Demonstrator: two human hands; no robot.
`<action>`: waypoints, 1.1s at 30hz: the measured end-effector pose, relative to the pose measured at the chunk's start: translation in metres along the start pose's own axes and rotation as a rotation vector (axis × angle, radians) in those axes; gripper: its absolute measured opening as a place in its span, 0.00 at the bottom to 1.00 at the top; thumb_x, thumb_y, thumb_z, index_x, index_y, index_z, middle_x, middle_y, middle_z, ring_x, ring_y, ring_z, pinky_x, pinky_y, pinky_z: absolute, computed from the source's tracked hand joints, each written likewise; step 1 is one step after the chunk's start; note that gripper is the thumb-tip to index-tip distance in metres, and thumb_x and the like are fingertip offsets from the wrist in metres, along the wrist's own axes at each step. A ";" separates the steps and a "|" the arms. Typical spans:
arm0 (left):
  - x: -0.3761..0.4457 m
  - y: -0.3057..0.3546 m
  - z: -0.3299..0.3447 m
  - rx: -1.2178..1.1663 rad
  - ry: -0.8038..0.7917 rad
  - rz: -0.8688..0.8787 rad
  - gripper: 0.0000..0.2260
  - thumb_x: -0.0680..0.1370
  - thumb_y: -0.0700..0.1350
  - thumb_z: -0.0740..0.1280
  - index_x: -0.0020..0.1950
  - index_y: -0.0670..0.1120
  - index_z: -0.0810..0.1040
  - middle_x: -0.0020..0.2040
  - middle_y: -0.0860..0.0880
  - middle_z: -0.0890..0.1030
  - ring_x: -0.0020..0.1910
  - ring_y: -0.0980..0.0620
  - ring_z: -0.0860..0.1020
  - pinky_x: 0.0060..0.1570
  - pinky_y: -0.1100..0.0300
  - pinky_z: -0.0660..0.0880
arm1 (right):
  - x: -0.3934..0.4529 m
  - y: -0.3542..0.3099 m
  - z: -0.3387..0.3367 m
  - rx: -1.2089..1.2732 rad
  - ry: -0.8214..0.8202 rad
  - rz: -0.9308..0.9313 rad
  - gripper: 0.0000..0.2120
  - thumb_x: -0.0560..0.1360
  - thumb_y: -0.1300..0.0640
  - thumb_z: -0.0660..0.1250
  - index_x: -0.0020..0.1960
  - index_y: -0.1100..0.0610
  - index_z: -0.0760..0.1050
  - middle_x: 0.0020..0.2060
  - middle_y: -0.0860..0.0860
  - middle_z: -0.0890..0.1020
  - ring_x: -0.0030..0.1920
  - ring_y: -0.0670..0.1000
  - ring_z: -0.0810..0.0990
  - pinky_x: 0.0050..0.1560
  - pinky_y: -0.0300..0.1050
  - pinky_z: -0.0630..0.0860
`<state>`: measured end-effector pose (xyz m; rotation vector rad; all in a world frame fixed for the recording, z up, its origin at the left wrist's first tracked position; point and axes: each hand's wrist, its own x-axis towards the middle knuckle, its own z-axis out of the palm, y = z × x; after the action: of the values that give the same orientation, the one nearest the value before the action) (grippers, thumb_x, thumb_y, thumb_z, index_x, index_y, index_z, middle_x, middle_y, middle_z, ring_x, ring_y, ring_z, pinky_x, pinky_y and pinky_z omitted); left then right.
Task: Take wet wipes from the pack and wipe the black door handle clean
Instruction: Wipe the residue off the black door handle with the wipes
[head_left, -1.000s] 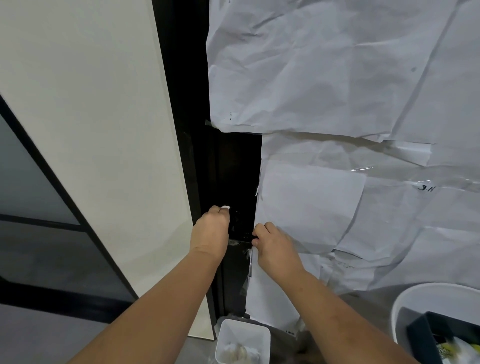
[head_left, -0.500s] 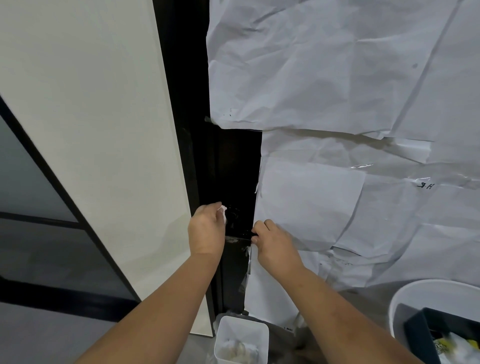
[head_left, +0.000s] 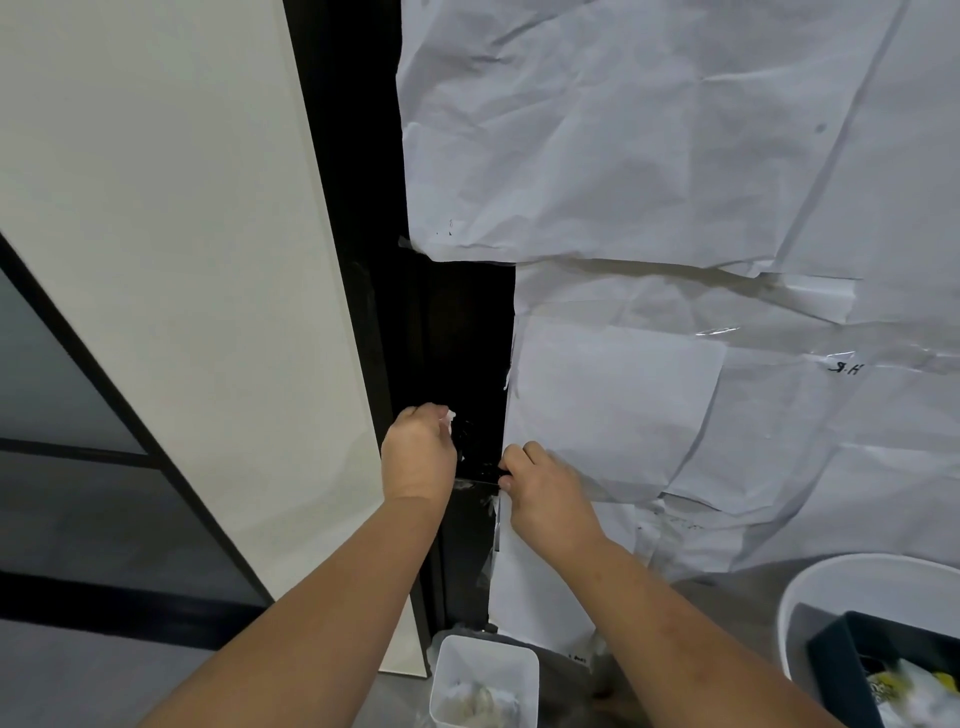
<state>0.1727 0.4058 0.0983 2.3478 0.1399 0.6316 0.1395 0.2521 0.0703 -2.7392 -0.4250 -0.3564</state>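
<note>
The black door handle (head_left: 475, 457) sits on a black door strip between a cream panel and a wall of white paper. My left hand (head_left: 418, 454) is closed around a white wet wipe (head_left: 450, 415), of which only a corner shows above the fingers, pressed against the handle's left end. My right hand (head_left: 545, 491) pinches the right end of the handle, next to the paper's edge. Most of the handle is dark and hard to make out. The wipe pack is not in view.
A small white bin (head_left: 485, 680) with crumpled wipes stands on the floor below my arms. At the lower right a large white tub (head_left: 810, 587) holds a dark box (head_left: 831, 654). Crumpled white paper sheets (head_left: 649, 156) cover the door on the right.
My left hand with the wipe has shifted slightly up and left along the handle. My right hand has stayed in place on the handle's right end.
</note>
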 end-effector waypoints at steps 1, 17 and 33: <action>0.000 0.000 -0.001 -0.019 -0.018 -0.050 0.09 0.79 0.36 0.66 0.56 0.41 0.83 0.48 0.42 0.83 0.43 0.44 0.82 0.43 0.58 0.79 | 0.000 0.000 0.000 -0.001 -0.001 0.002 0.03 0.79 0.57 0.59 0.52 0.54 0.70 0.46 0.50 0.74 0.43 0.54 0.73 0.43 0.52 0.74; -0.009 -0.022 0.013 -0.792 -0.236 -0.810 0.05 0.76 0.44 0.71 0.50 0.44 0.81 0.50 0.41 0.84 0.50 0.42 0.83 0.52 0.43 0.81 | 0.001 0.000 0.001 -0.007 0.007 0.001 0.02 0.78 0.59 0.60 0.50 0.55 0.70 0.43 0.51 0.74 0.40 0.56 0.72 0.38 0.50 0.69; -0.032 -0.016 0.027 -1.173 -0.280 -0.915 0.17 0.72 0.23 0.66 0.57 0.37 0.77 0.52 0.38 0.82 0.49 0.44 0.83 0.49 0.57 0.80 | 0.001 -0.001 -0.006 0.035 -0.028 -0.003 0.04 0.79 0.57 0.60 0.52 0.55 0.71 0.46 0.51 0.75 0.43 0.55 0.73 0.41 0.49 0.70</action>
<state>0.1594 0.3934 0.0573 1.0191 0.5103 -0.1116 0.1387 0.2505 0.0764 -2.7131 -0.4392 -0.3089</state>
